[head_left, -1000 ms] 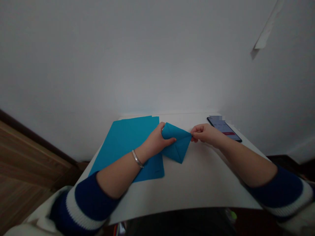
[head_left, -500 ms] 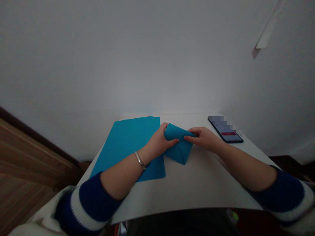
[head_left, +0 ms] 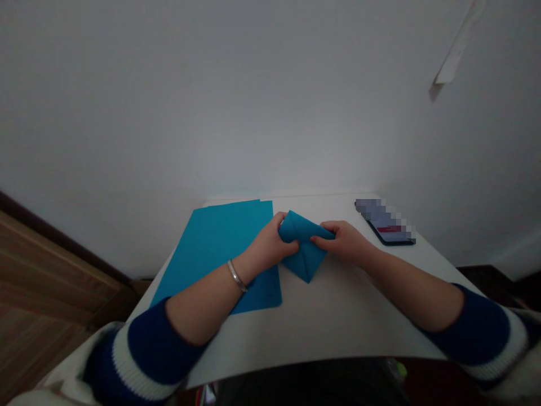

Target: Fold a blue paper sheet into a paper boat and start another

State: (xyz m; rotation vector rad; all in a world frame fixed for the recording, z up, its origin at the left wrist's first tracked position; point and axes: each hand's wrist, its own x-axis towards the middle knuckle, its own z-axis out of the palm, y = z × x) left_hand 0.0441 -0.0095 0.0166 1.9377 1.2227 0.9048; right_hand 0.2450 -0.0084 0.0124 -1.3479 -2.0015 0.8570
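The left hand and right hand grip the folded paper. Left of it lie blue sheets; right, a phone.

White table — overlapping blue paper sheets at left, phone at far right.

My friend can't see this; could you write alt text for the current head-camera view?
A person's left hand and right hand hold a folded blue paper at a white table; blue sheets lie on it at left, a phone at right.
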